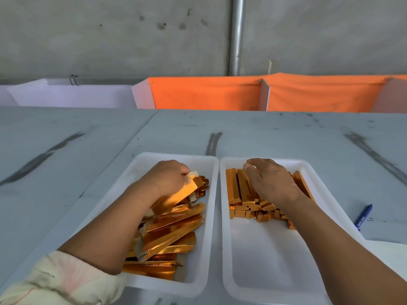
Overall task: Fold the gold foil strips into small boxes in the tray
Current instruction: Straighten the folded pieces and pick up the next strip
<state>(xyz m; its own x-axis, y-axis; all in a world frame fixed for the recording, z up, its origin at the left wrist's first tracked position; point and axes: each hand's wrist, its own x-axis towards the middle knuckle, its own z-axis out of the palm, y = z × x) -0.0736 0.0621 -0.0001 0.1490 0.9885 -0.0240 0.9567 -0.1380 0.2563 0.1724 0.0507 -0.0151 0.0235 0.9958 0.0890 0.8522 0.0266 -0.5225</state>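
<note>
As left hand (pixel 167 177) pinches strip (pixel 184 194), right hand (pixel 271 182) hides boxes (pixel 239 191)

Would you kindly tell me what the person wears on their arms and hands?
The left hand and right hand are bare: no gloves, rings or watch. A cream sleeve with faint pink patches covers the left upper arm; the right forearm is uncovered.

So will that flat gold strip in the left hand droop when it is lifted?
Probably not much: the gold strip juts straight from the left hand pinching one end, so it seems card-stiff. Likely light and slippery: thin, glossy.
</note>
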